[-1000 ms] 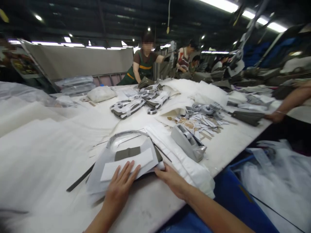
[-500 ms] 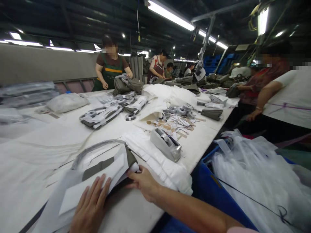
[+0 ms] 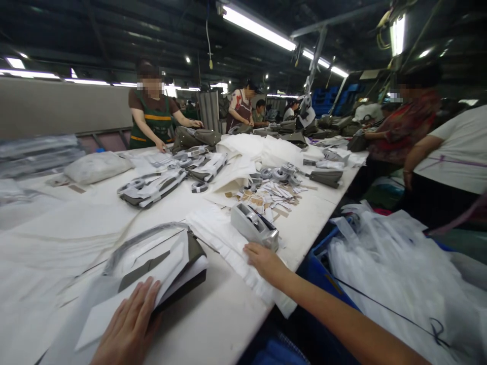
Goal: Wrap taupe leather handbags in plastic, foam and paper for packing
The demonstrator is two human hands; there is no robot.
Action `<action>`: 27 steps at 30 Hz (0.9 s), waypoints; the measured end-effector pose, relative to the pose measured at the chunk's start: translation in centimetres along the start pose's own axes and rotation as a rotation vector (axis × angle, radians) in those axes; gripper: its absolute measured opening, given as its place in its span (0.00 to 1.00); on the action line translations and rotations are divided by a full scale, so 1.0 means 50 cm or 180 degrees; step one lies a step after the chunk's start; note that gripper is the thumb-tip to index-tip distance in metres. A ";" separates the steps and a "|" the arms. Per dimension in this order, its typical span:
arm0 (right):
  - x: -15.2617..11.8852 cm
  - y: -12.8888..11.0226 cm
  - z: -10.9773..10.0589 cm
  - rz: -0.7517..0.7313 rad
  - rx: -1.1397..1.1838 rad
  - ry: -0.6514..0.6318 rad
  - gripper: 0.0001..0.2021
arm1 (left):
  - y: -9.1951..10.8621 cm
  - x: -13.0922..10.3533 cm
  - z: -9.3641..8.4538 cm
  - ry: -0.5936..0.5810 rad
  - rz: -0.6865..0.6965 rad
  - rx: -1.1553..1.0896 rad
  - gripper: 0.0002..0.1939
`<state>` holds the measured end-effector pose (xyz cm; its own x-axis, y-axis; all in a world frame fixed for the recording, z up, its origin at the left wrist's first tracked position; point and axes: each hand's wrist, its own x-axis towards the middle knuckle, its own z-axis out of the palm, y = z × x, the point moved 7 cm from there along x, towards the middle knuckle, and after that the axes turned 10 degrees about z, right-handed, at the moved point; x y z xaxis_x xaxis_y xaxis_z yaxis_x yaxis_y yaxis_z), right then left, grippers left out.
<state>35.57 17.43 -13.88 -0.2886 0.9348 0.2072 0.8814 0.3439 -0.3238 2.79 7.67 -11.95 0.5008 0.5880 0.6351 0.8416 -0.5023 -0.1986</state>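
In the head view, a dark grey-green handbag (image 3: 196, 246) lies on the table with its strap wrapped in clear film. A white padding sheet (image 3: 102, 309) covers its near side. My left hand (image 3: 127, 319) rests on that sheet with fingers stretched out flat; its thumb is mostly hidden. Further right, my right hand (image 3: 266, 261) has its fingertips closed on the edge of a stack of white wrapping sheets (image 3: 224, 248), close beside a grey tape dispenser (image 3: 253, 225). The fingers' undersides do not show.
Loose paper tags (image 3: 276, 195), tape rolls (image 3: 279, 175) and wrapped bags (image 3: 152, 187) lie further back. White paper sheets (image 3: 57, 253) spread at left. A blue bin (image 3: 327, 274) with clear plastic (image 3: 395, 274) stands right. Co-workers (image 3: 154, 114) stand around the table.
My right hand has let go of the handbag's end and moved right and up to the white stack by the dispenser. My left hand stays on the padding sheet.
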 end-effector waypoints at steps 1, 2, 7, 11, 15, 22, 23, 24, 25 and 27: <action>0.003 0.000 0.007 0.0024 -0.0059 -0.0016 0.15 | 0.001 0.001 0.001 0.0002 -0.0013 -0.0013 0.28; 0.006 -0.001 0.011 0.0062 -0.0108 -0.0029 0.11 | 0.001 0.003 0.000 0.0005 -0.0037 -0.0013 0.29; 0.029 -0.014 -0.003 0.0217 -0.0235 -0.0073 0.09 | -0.002 0.015 -0.009 -0.0042 -0.0271 0.0050 0.30; 0.044 -0.030 -0.040 0.0187 -0.0125 0.0044 0.10 | -0.006 0.021 -0.014 -0.0139 -0.0380 0.0062 0.30; 0.037 -0.073 -0.075 0.0037 0.0183 0.0143 0.10 | -0.013 0.025 -0.017 -0.0191 -0.0496 0.0004 0.31; -0.032 -0.186 -0.024 -0.0543 0.1750 -0.1074 0.11 | -0.023 0.033 -0.028 -0.0102 -0.0605 0.0003 0.34; -0.034 -0.185 -0.007 -0.0427 0.1635 -0.0927 0.14 | -0.023 0.033 -0.029 -0.0098 -0.0612 0.0012 0.34; -0.035 -0.181 0.011 -0.0269 0.1447 -0.0697 0.17 | -0.023 0.034 -0.029 -0.0098 -0.0613 0.0020 0.34; -0.035 -0.178 0.031 -0.0126 0.1224 -0.0482 0.21 | -0.022 0.034 -0.030 -0.0103 -0.0611 0.0024 0.35; -0.038 -0.186 0.081 -0.0047 0.0793 -0.0310 0.29 | -0.020 0.034 -0.028 -0.0152 -0.0602 0.0003 0.35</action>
<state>26.38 12.82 -15.01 -0.3460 0.9295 0.1275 0.7611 0.3575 -0.5411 2.51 8.31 -9.63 0.3427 0.7014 0.6250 0.9218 -0.3794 -0.0797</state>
